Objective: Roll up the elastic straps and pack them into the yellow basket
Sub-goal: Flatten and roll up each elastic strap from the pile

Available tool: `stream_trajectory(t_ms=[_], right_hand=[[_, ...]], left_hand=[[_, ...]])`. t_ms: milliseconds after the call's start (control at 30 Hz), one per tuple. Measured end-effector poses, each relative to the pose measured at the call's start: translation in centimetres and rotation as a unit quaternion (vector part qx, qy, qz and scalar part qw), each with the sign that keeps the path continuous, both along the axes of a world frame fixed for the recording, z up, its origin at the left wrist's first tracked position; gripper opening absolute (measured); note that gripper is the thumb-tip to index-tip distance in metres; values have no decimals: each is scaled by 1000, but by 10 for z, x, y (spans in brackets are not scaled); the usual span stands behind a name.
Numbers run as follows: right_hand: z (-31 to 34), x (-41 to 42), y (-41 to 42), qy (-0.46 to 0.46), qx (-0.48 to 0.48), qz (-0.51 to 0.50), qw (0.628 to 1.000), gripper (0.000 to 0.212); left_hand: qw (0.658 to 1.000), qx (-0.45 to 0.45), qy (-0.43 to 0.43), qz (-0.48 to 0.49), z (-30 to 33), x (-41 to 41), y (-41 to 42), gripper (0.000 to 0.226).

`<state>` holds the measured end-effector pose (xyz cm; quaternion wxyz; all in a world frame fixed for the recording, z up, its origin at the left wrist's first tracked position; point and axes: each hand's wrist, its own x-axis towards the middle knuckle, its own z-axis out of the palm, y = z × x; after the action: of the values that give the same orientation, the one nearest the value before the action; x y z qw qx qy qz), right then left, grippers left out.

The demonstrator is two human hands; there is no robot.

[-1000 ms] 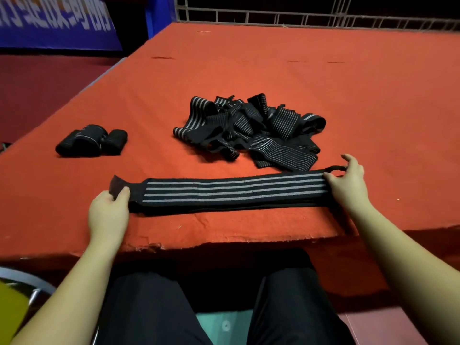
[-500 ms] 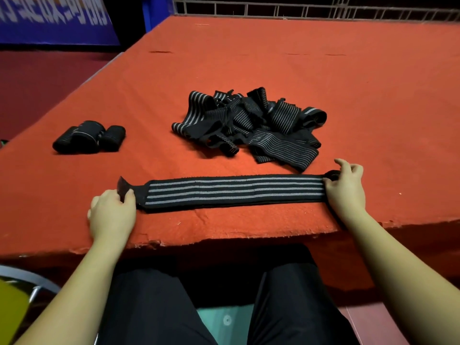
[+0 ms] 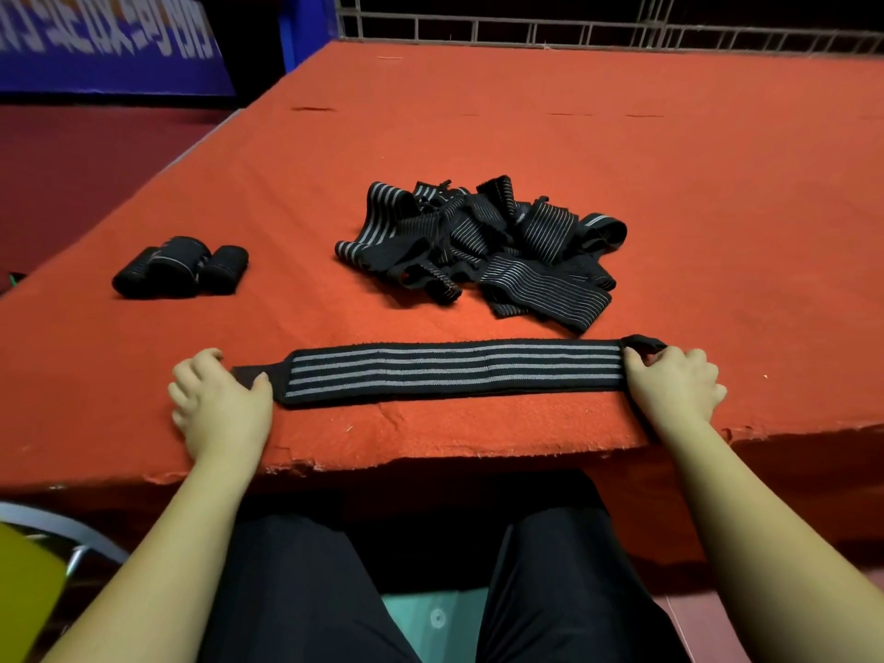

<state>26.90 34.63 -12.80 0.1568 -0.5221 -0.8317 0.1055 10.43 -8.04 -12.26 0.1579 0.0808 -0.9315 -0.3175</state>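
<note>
- My left hand [image 3: 222, 404] pinches the plain black tab end of a long black elastic strap with grey stripes [image 3: 454, 370], thumb on top.
- My right hand [image 3: 672, 382] grips the strap's other end, fingers curled over its small loop.
- The strap lies flat and straight along the near edge of the red cloth-covered table [image 3: 622, 136].
- I judge this the laying-out step; next, one end must be turned over and rolled tightly toward the other.
- Behind it, mid-table, sits a tangled pile of unrolled striped straps [image 3: 483, 246]; three rolled black straps [image 3: 182, 266] lie near the left edge.
- The near edge is very close, so rolling room is narrow; the far half of the table is open.
- A yellow shape [image 3: 24, 595] shows low at my left, possibly the basket.
</note>
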Motion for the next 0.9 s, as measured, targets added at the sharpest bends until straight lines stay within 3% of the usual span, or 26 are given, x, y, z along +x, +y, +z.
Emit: stream_trajectory(t_ms=[200, 267, 367, 500, 700, 867, 900], right_hand=[[8, 3, -2, 15, -69, 53, 996, 34], [11, 4, -6, 77, -91, 68, 991, 21], [21, 5, -22, 204, -118, 115, 965, 20], [55, -6, -54, 286, -85, 242, 923, 9], [139, -10, -99, 316, -53, 402, 857, 13], [194, -7, -115, 382, -78, 455, 801, 26], [203, -7, -118, 393, -88, 464, 789, 25]], left_hand=[[1000, -10, 4, 4, 2, -1, 3, 47], [1000, -10, 18, -4, 6, 1, 10, 39], [993, -23, 76, -90, 18, 11, 37, 21], [957, 4, 88, -276, 54, 30, 96, 15], [893, 76, 30, -442, 129, 57, 155, 57], [837, 206, 66, -502, 184, 70, 156, 8], [829, 221, 89, -506, 194, 73, 155, 9]])
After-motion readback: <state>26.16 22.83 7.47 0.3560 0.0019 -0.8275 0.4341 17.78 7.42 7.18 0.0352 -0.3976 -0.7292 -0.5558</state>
